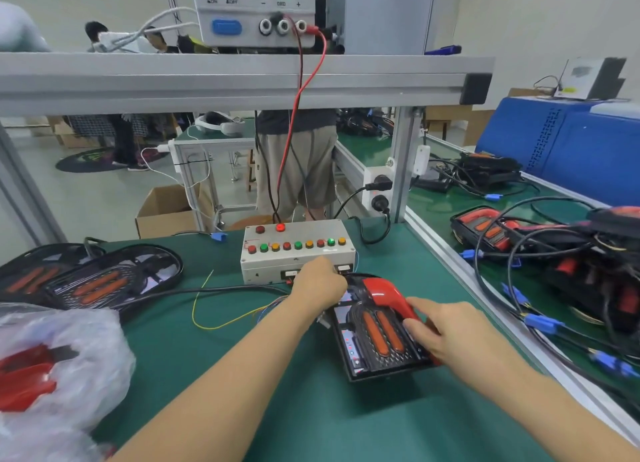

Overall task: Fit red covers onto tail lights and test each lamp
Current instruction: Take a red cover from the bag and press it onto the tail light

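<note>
Head view is showing the tail light (377,337) lying flat on the green mat (277,392), right of centre, just in front of the test box (298,250). Its long axis is running from the near edge away from you, leaning slightly left, with the narrower rounded end pointing toward the box. Two orange strips are lying side by side along that axis. The red cover (388,297) is sitting along the lamp's right side, its rounded end pointing to the far end; whether it is seated fully cannot be told.

Your right hand (450,333) is resting on the cover's near end with fingers curled over it, hiding that end and the lamp's right edge. Your left hand (320,283) is reaching to the box's front face at the lamp's far end, fingers curled downward; what they are holding, if anything, is hidden behind the knuckles.

One green and one red lamp are glowing on the box. Red and black leads are running up from it to the power supply (254,11) on the shelf, whose top is being cut off by the frame. Two more tail lights (104,281) are lying at the left. Red covers are showing blurred inside the plastic bag (62,368) at bottom left. Across the rail at right, a pile of lamps and cables (561,257) is tangling together, hard to separate.
</note>
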